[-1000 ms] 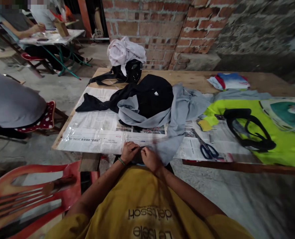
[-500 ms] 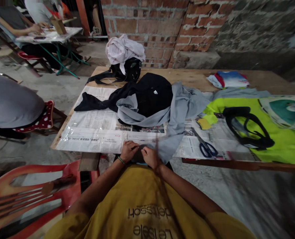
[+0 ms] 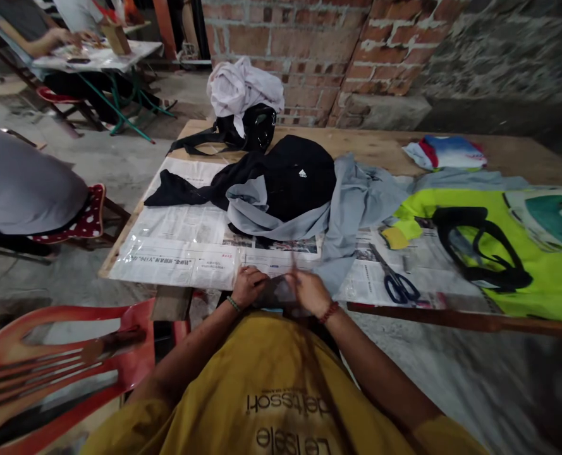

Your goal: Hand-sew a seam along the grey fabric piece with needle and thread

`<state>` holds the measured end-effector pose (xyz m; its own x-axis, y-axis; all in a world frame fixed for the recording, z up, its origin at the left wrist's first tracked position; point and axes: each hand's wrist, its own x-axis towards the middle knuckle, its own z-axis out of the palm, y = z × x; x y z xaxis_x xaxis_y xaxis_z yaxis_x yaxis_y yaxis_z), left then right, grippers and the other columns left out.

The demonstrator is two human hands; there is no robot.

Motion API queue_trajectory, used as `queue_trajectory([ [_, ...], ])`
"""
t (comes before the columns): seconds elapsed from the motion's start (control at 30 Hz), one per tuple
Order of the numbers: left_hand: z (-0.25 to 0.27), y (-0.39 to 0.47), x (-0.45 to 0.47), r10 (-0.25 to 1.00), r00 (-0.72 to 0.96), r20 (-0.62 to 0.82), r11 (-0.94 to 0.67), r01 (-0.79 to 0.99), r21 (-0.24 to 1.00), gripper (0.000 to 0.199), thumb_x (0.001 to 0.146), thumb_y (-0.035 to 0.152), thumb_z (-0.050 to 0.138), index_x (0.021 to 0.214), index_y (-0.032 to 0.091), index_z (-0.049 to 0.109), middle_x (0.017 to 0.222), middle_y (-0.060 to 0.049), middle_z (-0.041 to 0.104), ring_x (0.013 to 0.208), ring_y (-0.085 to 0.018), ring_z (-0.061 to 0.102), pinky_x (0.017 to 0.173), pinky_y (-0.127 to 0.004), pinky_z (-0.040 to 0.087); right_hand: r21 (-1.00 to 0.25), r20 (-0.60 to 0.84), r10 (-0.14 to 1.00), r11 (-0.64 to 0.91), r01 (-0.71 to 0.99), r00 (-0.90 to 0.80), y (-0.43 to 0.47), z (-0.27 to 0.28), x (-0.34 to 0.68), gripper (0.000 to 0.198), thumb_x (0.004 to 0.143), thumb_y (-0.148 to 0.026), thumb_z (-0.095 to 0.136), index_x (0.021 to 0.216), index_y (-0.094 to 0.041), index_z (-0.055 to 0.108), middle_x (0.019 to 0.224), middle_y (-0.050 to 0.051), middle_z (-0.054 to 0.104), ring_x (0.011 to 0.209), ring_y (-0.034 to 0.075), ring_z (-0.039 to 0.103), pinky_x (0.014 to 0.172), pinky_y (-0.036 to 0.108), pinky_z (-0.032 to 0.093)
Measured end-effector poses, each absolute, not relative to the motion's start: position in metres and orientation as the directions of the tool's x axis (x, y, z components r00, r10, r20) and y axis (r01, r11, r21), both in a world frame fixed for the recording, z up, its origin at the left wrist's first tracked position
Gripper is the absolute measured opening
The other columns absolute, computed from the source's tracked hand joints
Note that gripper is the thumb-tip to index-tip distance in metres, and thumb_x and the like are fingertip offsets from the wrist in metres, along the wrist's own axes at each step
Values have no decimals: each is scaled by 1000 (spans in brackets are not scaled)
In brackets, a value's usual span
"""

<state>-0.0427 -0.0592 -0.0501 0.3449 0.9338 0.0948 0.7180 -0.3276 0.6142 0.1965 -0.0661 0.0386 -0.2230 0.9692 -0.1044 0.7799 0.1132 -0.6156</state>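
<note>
L hand (image 3: pixel 250 286) curled at dk cloth (image 3: pixel 278 293), R hand (image 3: pixel 311 292) half-curled, can't tell grips; grey cloth (image 3: pixel 343 227) runs lengthwise fwd, nearer R hand.

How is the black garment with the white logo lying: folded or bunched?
Bunched: the black garment lies in a loose heap, one end trailing left, with grey cloth crumpled against it.

Right hand (image 3: pixel 310 292) shifts away from left hand (image 3: pixel 248 286)
Below frame centre, it sits farther right, red bracelet (image 3: pixel 329 312) now plainly showing.
</note>
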Motion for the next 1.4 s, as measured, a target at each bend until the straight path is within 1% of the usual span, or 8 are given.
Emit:
queue_trajectory([
  [0.1, -52, -60, -43, 938, 325, 121, -330, 724, 606, 17, 99, 13, 78, 99, 25, 89, 99, -5, 87, 102, -24, 79, 109, -42, 55, -467, 52, 990, 138, 873, -128, -42, 54, 214, 32, 109, -23, 61, 126, -20, 88, 127, 14, 84, 119, 26, 78, 109, 34, 59],
  [0.17, -53, -60, -44, 939, 315, 139, -333, 727, 601, 17, 98, 12, 79, 99, 25, 89, 99, -4, 87, 102, -23, 80, 109, -41, 56, -413, 11, 986, 159, 897, -169, -23, 60, 209, 29, 107, -21, 62, 116, -20, 90, 121, 13, 85, 119, 26, 76, 112, 34, 55],
  [0.3, -51, -61, -45, 939, 316, 139, -333, 726, 601, 16, 99, 12, 79, 97, 24, 87, 98, -4, 87, 101, -24, 79, 105, -39, 56, -578, -344, 883, 68, 813, -318, 1, 57, 174, 34, 102, -24, 70, 69, -18, 76, 74, 3, 70, 82, 18, 65, 83, 27, 50],
  [0.4, -46, -61, -43, 947, 293, 134, -313, 733, 604, 17, 101, 11, 76, 95, 24, 85, 96, -5, 85, 100, -25, 79, 103, -40, 56, -706, -484, 801, -121, 697, -352, 4, 50, 153, 41, 95, -22, 76, 57, -16, 66, 55, -3, 49, 68, 14, 49, 70, 27, 38],
  [0.57, -39, -61, -41, 952, 284, 114, -291, 722, 628, 14, 99, 14, 76, 92, 24, 83, 93, -5, 83, 97, -25, 77, 99, -41, 55, -758, -519, 786, -242, 606, -335, 1, 51, 146, 20, 84, -9, 76, 66, -15, 72, 61, -2, 62, 69, 14, 51, 70, 27, 42],
  [1.0, -33, -58, -42, 951, 310, 12, -249, 738, 628, 16, 99, 12, 74, 97, 22, 87, 99, -5, 84, 102, -24, 77, 108, -42, 54, -809, -425, 896, -313, 498, -127, -9, 37, 137, 29, 89, -3, 68, 66, -20, 60, 65, -2, 67, 68, 13, 64, 77, 22, 52],
  [1.23, -39, -60, -47, 926, 370, 74, -331, 702, 631, 16, 99, 16, 74, 98, 25, 87, 97, -7, 86, 103, -27, 79, 109, -45, 56, -819, -503, 862, -451, 354, -65, -4, 28, 139, 24, 95, -12, 68, 74, -20, 60, 62, -3, 64, 58, 11, 60, 64, 19, 49],
  [1.4, -37, -59, -44, 936, 339, 92, -321, 719, 616, 15, 100, 16, 72, 95, 25, 84, 94, -5, 83, 99, -25, 78, 105, -42, 56, -865, -482, 869, -452, 219, -112, -3, 24, 148, 11, 108, -30, 64, 101, -21, 63, 80, -1, 75, 51, 11, 65, 53, 19, 47],
])
